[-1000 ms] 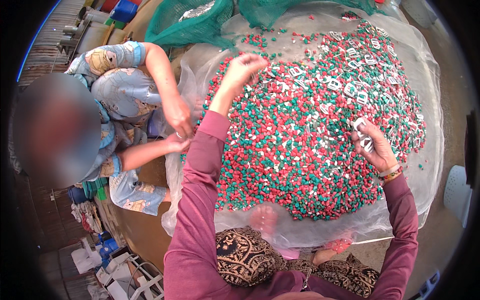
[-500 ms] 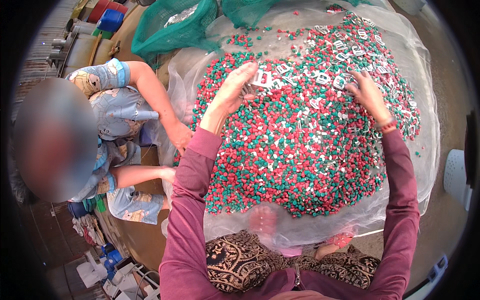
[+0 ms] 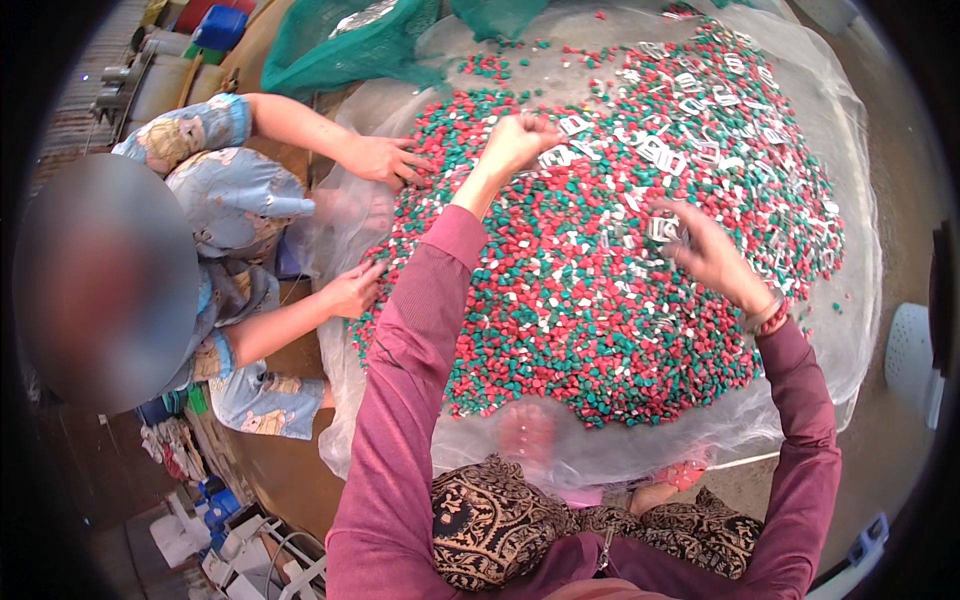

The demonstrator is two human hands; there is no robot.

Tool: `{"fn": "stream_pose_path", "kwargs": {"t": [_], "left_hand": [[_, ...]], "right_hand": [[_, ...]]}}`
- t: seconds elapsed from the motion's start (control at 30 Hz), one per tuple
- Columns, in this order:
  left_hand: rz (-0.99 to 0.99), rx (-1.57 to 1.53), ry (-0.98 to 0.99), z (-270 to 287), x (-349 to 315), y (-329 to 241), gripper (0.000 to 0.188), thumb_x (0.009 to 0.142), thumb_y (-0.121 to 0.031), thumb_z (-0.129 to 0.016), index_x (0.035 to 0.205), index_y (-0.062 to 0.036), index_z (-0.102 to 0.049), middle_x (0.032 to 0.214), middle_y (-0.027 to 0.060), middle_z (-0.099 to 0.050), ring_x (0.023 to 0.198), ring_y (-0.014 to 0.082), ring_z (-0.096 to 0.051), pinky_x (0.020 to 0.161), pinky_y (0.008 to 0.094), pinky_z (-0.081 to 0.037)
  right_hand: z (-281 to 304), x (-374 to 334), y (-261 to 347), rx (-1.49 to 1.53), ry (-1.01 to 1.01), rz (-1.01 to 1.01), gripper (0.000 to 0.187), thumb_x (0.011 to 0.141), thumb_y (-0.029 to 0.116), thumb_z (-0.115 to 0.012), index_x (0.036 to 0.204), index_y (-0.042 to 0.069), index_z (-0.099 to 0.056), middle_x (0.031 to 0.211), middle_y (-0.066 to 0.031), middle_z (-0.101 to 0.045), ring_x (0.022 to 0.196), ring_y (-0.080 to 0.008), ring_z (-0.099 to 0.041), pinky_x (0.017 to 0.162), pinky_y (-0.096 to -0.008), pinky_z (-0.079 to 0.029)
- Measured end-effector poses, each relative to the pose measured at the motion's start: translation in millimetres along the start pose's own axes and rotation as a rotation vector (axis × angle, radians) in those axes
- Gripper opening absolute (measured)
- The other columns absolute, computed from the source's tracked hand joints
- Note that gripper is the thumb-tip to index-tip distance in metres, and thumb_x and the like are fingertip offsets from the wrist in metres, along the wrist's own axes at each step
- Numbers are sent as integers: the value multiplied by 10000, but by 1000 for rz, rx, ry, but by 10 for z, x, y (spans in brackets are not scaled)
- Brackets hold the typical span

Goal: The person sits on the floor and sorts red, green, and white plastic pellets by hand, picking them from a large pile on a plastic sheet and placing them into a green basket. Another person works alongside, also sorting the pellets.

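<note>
A wide heap of small red, green and white plastic pieces (image 3: 590, 300) lies on a pale mesh sheet (image 3: 345, 440). White slotted plastic frames, like buckles, are scattered over its upper part. My left hand (image 3: 515, 148) is over the upper middle of the heap, fingertips drawn together. Anything in them is too small to make out. Close beside its fingertips lies a white slotted frame (image 3: 573, 125). On the right, my right hand (image 3: 712, 258), somewhat blurred, curls its thumb and fingers round another white slotted frame (image 3: 664, 230). More white frames (image 3: 660, 154) lie between the hands.
At the left a co-worker in a blue patterned outfit has one hand (image 3: 385, 160) at the heap's upper left edge and the other (image 3: 352, 290) lower down. A green mesh-lined basket (image 3: 330, 50) stands at the far left. A pale perforated basket (image 3: 908, 355) is at the right.
My left hand has moved slightly right and its fingers have closed. My right hand has come down and left, now with a white frame at its fingers. The co-worker's hands have shifted along the heap's edge.
</note>
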State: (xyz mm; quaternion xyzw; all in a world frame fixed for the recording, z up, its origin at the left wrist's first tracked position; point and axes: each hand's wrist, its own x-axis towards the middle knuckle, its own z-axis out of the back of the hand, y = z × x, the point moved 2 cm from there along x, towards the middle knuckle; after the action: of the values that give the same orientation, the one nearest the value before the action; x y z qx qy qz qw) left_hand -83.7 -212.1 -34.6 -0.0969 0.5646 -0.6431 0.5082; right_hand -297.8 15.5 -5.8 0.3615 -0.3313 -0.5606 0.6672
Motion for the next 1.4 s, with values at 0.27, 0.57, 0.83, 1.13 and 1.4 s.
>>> {"fn": "stream_pose_path", "kwargs": {"t": [0.27, 0.57, 0.83, 1.13, 1.4], "left_hand": [[-396, 805, -23, -583, -409, -45, 376, 733, -312, -757, 864, -3, -587, 918, 151, -588, 835, 308, -606, 714, 433, -483], [77, -670, 566, -543, -836, -501, 193, 855, -235, -620, 891, -48, -582, 865, 46, -594, 670, 132, -552, 449, 235, -461], [36, -1132, 645, -1008, -683, -499, 406, 738, 52, -534, 1108, -100, -466, 1095, 120, -564, 894, 277, -613, 440, 278, -499], [-421, 181, 587, -1602, -571, -405, 293, 780, -150, -688, 1025, -64, -554, 1010, 111, -583, 885, 259, -615, 586, 350, -529], [-732, 943, 157, -1765, -854, 48, 263, 822, -248, -631, 930, -13, -586, 971, 184, -525, 944, 338, -572, 699, 454, -508]], "right_hand": [[15, -28, -278, -515, 4, -237, 450, 824, 141, -627, 1230, 65, -449, 1029, -170, -515, 928, -333, -585, 719, -430, -495], [152, -126, -238, 217, -38, -286, 202, 796, 136, -686, 928, 50, -559, 780, -10, -574, 718, -115, -567, 609, -280, -446], [586, -430, -94, 1478, -146, -249, 233, 822, 79, -521, 1051, 74, -476, 1001, -102, -558, 772, -176, -582, 381, -180, -399], [347, -427, -363, -422, -62, -149, 286, 767, 25, -598, 1048, 64, -562, 1040, -108, -571, 887, -210, -589, 722, -362, -516], [-48, -117, -546, -1101, -103, -91, 139, 794, 104, -561, 894, 9, -545, 931, -117, -478, 895, -244, -523, 604, -291, -518]]}}
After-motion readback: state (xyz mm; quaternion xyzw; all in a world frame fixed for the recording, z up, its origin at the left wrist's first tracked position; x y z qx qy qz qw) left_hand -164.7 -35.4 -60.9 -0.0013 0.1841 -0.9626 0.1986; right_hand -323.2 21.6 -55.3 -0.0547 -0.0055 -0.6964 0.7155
